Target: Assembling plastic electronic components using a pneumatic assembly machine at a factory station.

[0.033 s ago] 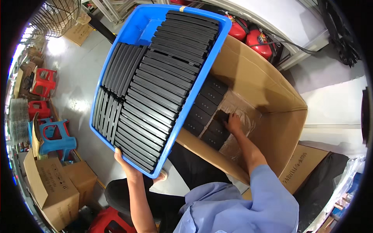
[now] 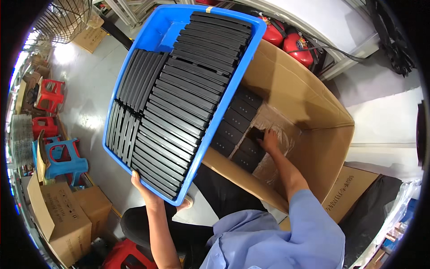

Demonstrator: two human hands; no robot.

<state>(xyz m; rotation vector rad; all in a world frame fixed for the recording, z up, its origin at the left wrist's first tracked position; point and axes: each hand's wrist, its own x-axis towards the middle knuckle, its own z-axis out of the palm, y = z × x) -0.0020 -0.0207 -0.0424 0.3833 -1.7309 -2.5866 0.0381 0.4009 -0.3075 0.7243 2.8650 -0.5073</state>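
A blue plastic bin (image 2: 259, 45), tilted toward me, holds tightly packed rows of slim black bars (image 2: 177, 105). My left hand (image 2: 142, 186) grips its near lower rim, the thumb up over the edge. To the right stands an open cardboard box (image 2: 309, 96), with flat black blocks (image 2: 237, 120) showing small holes laid in rows on its bottom. Down inside the box, my right hand (image 2: 269, 141) has its fingers closed on the end of a black block (image 2: 255, 133) beside those rows. Part of the fingertips is hidden against the block.
Red cylinders (image 2: 301, 50) and a cable lie behind the box. On the left are red stools (image 2: 50, 95), a blue stool (image 2: 67, 162), open cartons (image 2: 62, 215) and a wire-caged fan (image 2: 62, 20). A red stool (image 2: 127, 255) sits low by my left forearm. A flattened carton (image 2: 351, 188) leans at right.
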